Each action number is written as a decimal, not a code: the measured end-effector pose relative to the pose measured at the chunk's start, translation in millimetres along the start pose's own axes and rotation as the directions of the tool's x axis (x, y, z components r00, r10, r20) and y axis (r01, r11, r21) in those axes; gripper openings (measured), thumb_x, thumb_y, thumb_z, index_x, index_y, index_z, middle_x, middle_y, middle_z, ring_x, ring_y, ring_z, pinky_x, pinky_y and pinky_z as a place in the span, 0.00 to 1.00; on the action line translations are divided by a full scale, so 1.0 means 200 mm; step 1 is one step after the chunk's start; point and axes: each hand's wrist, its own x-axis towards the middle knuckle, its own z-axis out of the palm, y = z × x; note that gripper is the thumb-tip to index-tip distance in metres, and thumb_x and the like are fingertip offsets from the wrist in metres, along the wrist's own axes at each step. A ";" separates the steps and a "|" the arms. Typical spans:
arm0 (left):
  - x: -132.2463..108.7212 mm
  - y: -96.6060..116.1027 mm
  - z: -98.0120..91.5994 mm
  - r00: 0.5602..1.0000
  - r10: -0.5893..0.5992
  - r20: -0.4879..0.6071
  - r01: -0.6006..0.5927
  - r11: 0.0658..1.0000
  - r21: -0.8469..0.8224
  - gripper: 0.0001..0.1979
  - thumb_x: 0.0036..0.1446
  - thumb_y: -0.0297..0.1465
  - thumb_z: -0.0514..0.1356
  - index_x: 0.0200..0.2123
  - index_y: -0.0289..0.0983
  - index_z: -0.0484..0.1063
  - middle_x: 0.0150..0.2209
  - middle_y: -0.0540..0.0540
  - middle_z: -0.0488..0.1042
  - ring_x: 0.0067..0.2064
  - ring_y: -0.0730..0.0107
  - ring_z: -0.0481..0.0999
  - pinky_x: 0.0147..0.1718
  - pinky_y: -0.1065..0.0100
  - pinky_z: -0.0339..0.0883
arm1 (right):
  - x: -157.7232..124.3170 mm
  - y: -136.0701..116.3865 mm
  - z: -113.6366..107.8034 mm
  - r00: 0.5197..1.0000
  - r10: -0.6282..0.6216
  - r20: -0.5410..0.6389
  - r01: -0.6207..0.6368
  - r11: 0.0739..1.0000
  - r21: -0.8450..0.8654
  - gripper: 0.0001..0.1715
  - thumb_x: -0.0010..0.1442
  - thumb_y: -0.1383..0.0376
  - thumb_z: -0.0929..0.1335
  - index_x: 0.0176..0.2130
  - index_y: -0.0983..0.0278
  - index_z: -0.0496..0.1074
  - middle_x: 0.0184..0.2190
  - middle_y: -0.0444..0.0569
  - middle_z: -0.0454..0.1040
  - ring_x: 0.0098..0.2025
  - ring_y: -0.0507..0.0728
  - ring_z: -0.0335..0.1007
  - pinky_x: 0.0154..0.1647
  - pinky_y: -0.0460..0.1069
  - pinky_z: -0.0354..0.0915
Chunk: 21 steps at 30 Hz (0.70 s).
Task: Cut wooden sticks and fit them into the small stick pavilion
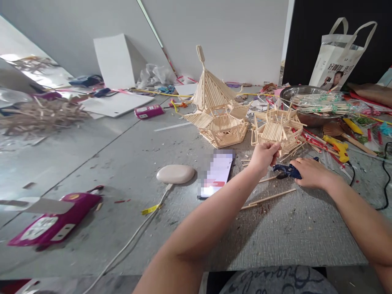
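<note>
My left hand (pixel 266 158) is closed in a pinch in front of the smaller wooden stick model (pixel 277 128). Whatever its fingertips hold, if anything, is too small to make out. To the right, my right hand (pixel 312 173) is wrapped over dark blue pliers (pixel 288 170), low over the table, with the jaws pointing left. Below the pliers lies a loose wooden stick (pixel 274 197). A taller stick pavilion (pixel 222 126) with a pointed roof stands behind my left forearm.
A lit phone (pixel 219 173) and a cabled white case (pixel 175 174) lie left of my left arm. At right are a yellow glue gun (pixel 338 148) and a metal bowl (pixel 318 120) with wrapped sticks. Purple packs (pixel 61 218) lie at left, a tote bag (pixel 339 61) stands behind.
</note>
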 end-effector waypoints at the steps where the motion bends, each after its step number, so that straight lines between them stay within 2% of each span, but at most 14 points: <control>1: 0.01 -0.01 0.01 1.000 0.009 -0.006 -0.009 1.000 0.000 0.12 0.55 0.32 0.57 0.21 0.33 0.66 0.13 0.57 0.61 0.09 0.85 0.55 0.08 0.77 0.43 | 0.00 0.00 0.00 1.000 0.003 0.017 -0.003 1.000 0.004 0.19 0.50 0.62 0.65 0.44 0.64 0.65 0.43 0.56 0.71 0.45 0.63 0.68 0.43 0.55 0.59; 5: 0.04 -0.04 0.05 0.993 0.070 -0.091 -0.070 0.998 -0.001 0.12 0.56 0.33 0.54 0.22 0.34 0.65 0.13 0.58 0.61 0.09 0.85 0.54 0.09 0.77 0.43 | 0.02 0.01 0.00 0.998 0.028 0.054 -0.029 0.999 0.019 0.25 0.51 0.61 0.65 0.49 0.64 0.64 0.48 0.57 0.69 0.49 0.65 0.65 0.47 0.57 0.58; 7: 0.05 -0.07 0.06 0.985 0.121 -0.125 -0.115 0.992 0.055 0.13 0.55 0.35 0.54 0.22 0.35 0.65 0.12 0.58 0.61 0.09 0.84 0.54 0.10 0.76 0.44 | 0.02 0.01 0.01 0.998 0.036 0.056 -0.037 0.999 0.016 0.26 0.51 0.61 0.65 0.50 0.65 0.64 0.50 0.58 0.67 0.51 0.65 0.64 0.49 0.57 0.58; 11: 0.08 -0.10 0.06 0.962 0.237 -0.133 -0.191 0.938 0.289 0.14 0.55 0.38 0.54 0.21 0.36 0.66 0.11 0.57 0.61 0.11 0.80 0.57 0.14 0.75 0.49 | 0.03 0.01 0.02 0.997 0.038 0.060 -0.039 0.999 0.007 0.30 0.51 0.60 0.65 0.53 0.66 0.63 0.53 0.59 0.65 0.52 0.66 0.63 0.50 0.57 0.58; 15: 0.08 -0.08 0.05 0.924 0.366 -0.109 -0.256 0.805 0.536 0.18 0.55 0.37 0.53 0.17 0.37 0.64 0.12 0.54 0.63 0.17 0.77 0.63 0.21 0.73 0.55 | 0.02 0.02 0.03 0.999 0.024 0.048 -0.026 0.999 0.026 0.35 0.51 0.57 0.65 0.56 0.68 0.60 0.55 0.61 0.63 0.55 0.66 0.60 0.53 0.58 0.55; 18: 0.06 -0.05 0.04 0.919 0.384 -0.093 -0.249 0.746 0.618 0.20 0.56 0.37 0.52 0.15 0.37 0.62 0.12 0.53 0.64 0.18 0.75 0.65 0.23 0.72 0.55 | 0.02 0.01 0.04 0.998 0.028 0.056 -0.031 0.998 0.058 0.40 0.50 0.53 0.66 0.58 0.67 0.59 0.58 0.60 0.60 0.58 0.66 0.55 0.56 0.60 0.51; 21: 0.06 -0.03 0.04 0.931 0.354 -0.094 -0.215 0.736 0.642 0.20 0.56 0.37 0.52 0.15 0.37 0.63 0.12 0.53 0.64 0.19 0.73 0.65 0.24 0.71 0.55 | 0.02 0.01 0.05 0.999 0.026 0.034 -0.030 0.994 0.106 0.44 0.48 0.47 0.67 0.58 0.65 0.59 0.59 0.59 0.59 0.61 0.67 0.51 0.58 0.63 0.49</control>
